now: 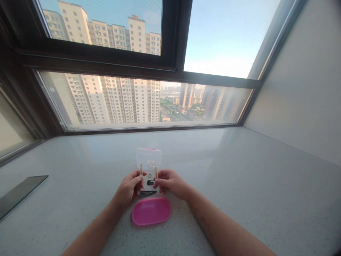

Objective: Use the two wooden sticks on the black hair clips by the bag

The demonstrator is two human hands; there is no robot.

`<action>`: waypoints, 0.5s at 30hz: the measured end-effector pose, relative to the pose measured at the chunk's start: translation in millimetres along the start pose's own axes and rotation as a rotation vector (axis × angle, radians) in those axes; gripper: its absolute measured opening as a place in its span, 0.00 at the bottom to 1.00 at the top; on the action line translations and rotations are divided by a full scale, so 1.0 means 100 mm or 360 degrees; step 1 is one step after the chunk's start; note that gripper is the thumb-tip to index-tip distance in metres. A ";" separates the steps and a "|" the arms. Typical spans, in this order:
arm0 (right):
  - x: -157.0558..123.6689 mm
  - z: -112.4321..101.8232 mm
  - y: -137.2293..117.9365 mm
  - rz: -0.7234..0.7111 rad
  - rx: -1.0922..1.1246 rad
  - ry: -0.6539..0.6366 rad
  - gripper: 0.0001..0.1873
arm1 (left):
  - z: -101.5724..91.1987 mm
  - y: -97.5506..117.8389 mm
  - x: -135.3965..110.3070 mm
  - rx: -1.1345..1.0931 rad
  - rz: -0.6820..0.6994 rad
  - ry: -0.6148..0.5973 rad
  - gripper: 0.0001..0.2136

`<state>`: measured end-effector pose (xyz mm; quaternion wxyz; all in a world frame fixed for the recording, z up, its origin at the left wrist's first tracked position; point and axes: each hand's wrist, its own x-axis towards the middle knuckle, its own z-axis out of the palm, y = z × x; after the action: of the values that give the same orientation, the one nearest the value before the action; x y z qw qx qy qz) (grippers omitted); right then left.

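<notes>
My left hand (131, 185) is closed in a pinch around a slim wooden clothespin (141, 168), held upright. Opposite it, my right hand (170, 182) grips a second wooden clothespin (156, 172) the same way. Between the hands lie a small ring (149, 175) and a black snap hair clip (150, 182), partly covered by the right fingers. A longer black hair clip (148, 193) rests just below, near the left fingertips. Closest to me sits a pink oval tray (151, 212) with nothing in it.
Beyond the hands, a clear zip bag (149, 156) lies on the speckled white counter (239, 185), with thin pin-like pieces on or in it. A dark flat panel (21, 193) rests at the left. A framed window (170, 71) and a wall (301, 81) bound the counter.
</notes>
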<state>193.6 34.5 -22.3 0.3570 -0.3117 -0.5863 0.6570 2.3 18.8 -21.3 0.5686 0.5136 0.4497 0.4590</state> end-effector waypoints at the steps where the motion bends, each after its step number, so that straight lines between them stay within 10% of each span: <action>1: 0.00 0.00 0.00 0.0000 0.0001 0.0001 0.17 | 0.00 0.00 0.00 0.0003 -0.0003 0.0004 0.12; 15: 0.00 0.00 0.00 -0.0010 0.0015 -0.0008 0.16 | 0.03 0.03 -0.01 -0.0029 -0.0017 0.0035 0.12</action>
<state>193.8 34.1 -22.1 0.3590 -0.3067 -0.5850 0.6594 4.9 17.9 -17.9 0.5707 0.5010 0.4543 0.4657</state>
